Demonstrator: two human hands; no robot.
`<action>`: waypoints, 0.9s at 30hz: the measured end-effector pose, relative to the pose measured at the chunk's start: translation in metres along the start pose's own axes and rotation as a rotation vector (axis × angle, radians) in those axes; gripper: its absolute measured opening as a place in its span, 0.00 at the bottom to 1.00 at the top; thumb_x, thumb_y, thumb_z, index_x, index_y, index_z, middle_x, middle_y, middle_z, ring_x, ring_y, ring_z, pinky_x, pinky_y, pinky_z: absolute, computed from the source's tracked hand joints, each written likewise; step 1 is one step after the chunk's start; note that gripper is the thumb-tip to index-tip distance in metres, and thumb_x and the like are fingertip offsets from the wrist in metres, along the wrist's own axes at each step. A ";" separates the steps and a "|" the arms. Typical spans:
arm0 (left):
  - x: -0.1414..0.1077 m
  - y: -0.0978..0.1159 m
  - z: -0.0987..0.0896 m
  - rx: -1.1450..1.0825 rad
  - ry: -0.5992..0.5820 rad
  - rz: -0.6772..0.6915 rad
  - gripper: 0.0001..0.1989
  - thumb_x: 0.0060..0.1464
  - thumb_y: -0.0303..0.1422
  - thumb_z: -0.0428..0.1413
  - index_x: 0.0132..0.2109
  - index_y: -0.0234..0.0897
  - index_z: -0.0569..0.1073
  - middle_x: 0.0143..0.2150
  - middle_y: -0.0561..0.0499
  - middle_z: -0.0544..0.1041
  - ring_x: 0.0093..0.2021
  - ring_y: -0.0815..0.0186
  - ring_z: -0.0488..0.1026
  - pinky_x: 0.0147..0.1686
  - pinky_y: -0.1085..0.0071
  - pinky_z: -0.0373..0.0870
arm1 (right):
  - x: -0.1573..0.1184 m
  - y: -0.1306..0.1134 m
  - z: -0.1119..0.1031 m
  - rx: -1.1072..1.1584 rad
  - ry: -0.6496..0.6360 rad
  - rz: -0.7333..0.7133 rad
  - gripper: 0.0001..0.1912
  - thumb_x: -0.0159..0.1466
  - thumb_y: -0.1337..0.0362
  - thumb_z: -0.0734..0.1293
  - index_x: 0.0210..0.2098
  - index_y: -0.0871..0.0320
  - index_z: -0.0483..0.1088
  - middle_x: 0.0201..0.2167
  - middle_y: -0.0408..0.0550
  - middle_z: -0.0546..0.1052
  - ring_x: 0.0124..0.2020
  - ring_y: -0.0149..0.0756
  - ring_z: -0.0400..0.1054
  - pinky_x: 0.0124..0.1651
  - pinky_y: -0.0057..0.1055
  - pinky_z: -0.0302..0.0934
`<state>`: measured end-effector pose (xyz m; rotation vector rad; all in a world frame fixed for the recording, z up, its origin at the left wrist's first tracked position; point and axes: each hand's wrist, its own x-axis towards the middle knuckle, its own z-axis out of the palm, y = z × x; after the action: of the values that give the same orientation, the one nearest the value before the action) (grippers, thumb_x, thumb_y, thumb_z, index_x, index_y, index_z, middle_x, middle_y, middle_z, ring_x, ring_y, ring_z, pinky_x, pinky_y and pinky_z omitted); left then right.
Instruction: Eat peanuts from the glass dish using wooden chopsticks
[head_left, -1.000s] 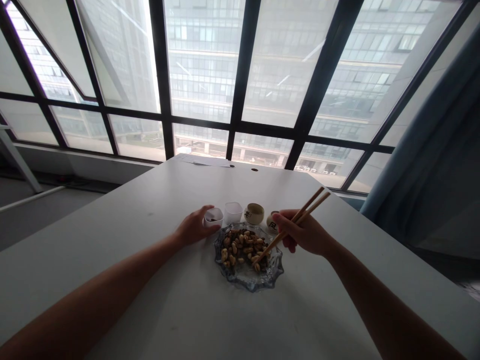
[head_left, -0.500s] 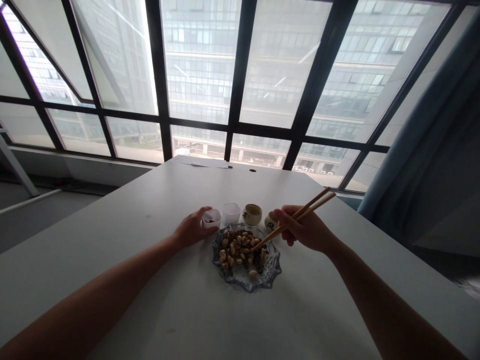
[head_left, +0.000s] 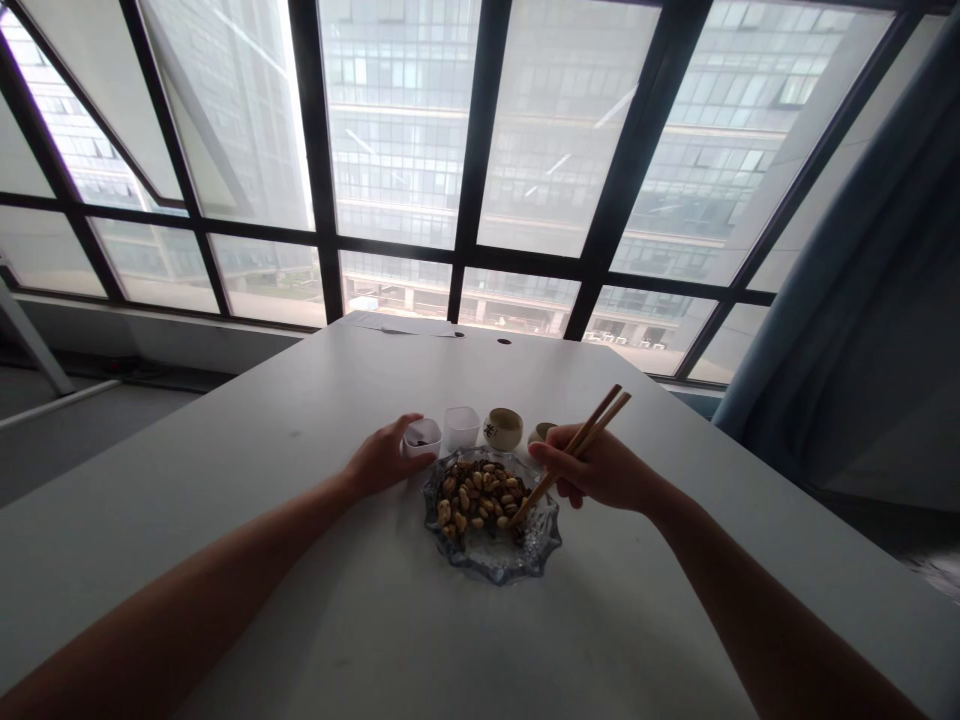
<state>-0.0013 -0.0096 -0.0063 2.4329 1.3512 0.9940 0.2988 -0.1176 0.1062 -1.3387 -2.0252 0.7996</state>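
My left hand [head_left: 385, 459] holds a small translucent plastic cup [head_left: 422, 435] by its side; something dark lies inside the cup. In my right hand [head_left: 589, 465] is a pair of wooden chopsticks [head_left: 592, 424], their tips down among the nuts at the right side of a scalloped glass dish [head_left: 501, 572]. Peanuts [head_left: 480, 492] and darker small pieces fill the back and left of this dish. Behind it stand a second translucent cup [head_left: 460, 428] and a round ceramic cup [head_left: 502, 429] with dark writing. Another ceramic cup [head_left: 543, 433] is partly hidden by my right hand.
The white table [head_left: 360, 620] reaches toward large windows. Papers [head_left: 401, 324] lie at its far edge near two dark round spots. A blue curtain [head_left: 832, 270] hangs at the right.
My right hand has moved slightly left, and the chopsticks are steeper, with their tips lower and closer to the dish's front right. The left hand stays on the cup.
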 end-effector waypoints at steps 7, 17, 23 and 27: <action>-0.001 0.001 0.000 0.007 -0.001 -0.006 0.32 0.51 0.47 0.60 0.59 0.35 0.67 0.36 0.46 0.80 0.38 0.56 0.79 0.39 0.64 0.74 | -0.004 -0.005 0.000 0.039 0.052 -0.028 0.28 0.62 0.39 0.65 0.25 0.60 0.70 0.16 0.45 0.75 0.14 0.29 0.69 0.16 0.23 0.63; -0.001 0.001 0.001 0.012 -0.017 -0.019 0.33 0.51 0.47 0.60 0.60 0.35 0.66 0.38 0.45 0.80 0.39 0.56 0.78 0.40 0.63 0.73 | -0.007 -0.017 0.010 -0.030 -0.065 0.026 0.25 0.62 0.42 0.67 0.26 0.60 0.70 0.19 0.45 0.75 0.18 0.31 0.71 0.20 0.25 0.65; 0.000 0.002 0.000 -0.008 -0.012 -0.020 0.32 0.51 0.47 0.60 0.59 0.36 0.67 0.39 0.45 0.80 0.38 0.57 0.78 0.40 0.63 0.73 | -0.010 -0.023 0.012 -0.108 -0.105 0.011 0.25 0.64 0.42 0.65 0.26 0.58 0.68 0.19 0.44 0.74 0.18 0.32 0.71 0.20 0.26 0.64; 0.000 0.000 0.000 -0.012 0.001 -0.012 0.32 0.51 0.47 0.60 0.59 0.37 0.67 0.38 0.46 0.80 0.37 0.57 0.78 0.40 0.64 0.73 | -0.010 -0.024 0.012 -0.108 -0.117 -0.016 0.26 0.64 0.41 0.64 0.26 0.58 0.67 0.18 0.43 0.73 0.18 0.32 0.70 0.20 0.26 0.63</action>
<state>-0.0010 -0.0095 -0.0064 2.4130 1.3542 0.9972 0.2792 -0.1368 0.1145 -1.3613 -2.1954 0.7881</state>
